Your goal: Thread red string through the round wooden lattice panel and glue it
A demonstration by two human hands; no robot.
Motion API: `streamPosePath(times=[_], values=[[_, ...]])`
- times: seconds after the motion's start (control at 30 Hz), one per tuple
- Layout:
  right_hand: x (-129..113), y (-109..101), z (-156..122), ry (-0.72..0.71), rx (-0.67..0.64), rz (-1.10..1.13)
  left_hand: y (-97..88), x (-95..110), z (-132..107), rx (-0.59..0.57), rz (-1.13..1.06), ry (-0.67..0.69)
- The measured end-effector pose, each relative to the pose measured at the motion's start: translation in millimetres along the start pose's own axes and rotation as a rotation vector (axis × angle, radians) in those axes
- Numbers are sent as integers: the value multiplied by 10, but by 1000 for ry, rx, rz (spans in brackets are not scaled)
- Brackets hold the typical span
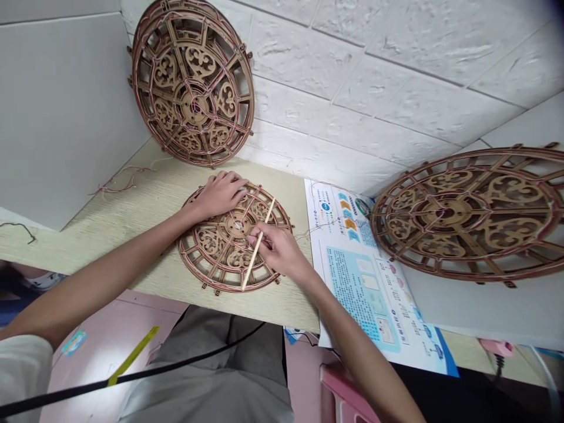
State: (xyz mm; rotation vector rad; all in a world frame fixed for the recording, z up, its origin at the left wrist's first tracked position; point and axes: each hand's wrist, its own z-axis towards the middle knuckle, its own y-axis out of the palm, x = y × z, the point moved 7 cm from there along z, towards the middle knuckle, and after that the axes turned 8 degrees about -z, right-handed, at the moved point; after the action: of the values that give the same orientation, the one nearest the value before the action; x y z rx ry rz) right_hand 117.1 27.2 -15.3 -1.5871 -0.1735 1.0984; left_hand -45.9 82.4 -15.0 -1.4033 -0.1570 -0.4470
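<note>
A round wooden fretwork disc [220, 252] lies flat on the pale wooden table [145, 235]. My left hand [220, 192] rests palm-down on the disc's far left rim, fingers curled over the wood, holding it still. My right hand [277, 249] is closed in a pinch on a thin wooden stick [258, 244], which lies slanted across the right half of the disc, from its far edge to its near edge. A fine thread seems to run near the disc's hub, by the fingertips.
A similar wooden disc [194, 82] leans upright against the white brick wall at the back. A larger one [467, 217] lies at the right. A printed instruction sheet [365, 282] lies between them. Loose thread [118, 182] lies at the table's left; a pink stool [343, 393] stands below.
</note>
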Motion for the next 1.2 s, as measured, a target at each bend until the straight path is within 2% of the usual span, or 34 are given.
streamPosePath(times=[0.4, 0.6, 0.77, 0.9, 1.0, 1.13, 1.2], values=[[-18, -5, 13, 24, -37, 61, -8, -8, 4, -13, -1, -20], [84, -3, 10, 121, 25, 123, -9, -41, 32, 11, -41, 71], [114, -53, -2, 122, 105, -35, -23, -79, 40, 48, -82, 93], [183, -49, 11, 168, 83, 17, -23, -64, 42, 47, -91, 103], [192, -198, -27, 153, 165, 102, -15, -60, 38, 51, -56, 68], [187, -619, -175, 126, 437, 191, 6, -56, 26, 41, -27, 34], [139, -769, -232, 101, 516, 195, 18, -57, 21, 31, -25, 27]])
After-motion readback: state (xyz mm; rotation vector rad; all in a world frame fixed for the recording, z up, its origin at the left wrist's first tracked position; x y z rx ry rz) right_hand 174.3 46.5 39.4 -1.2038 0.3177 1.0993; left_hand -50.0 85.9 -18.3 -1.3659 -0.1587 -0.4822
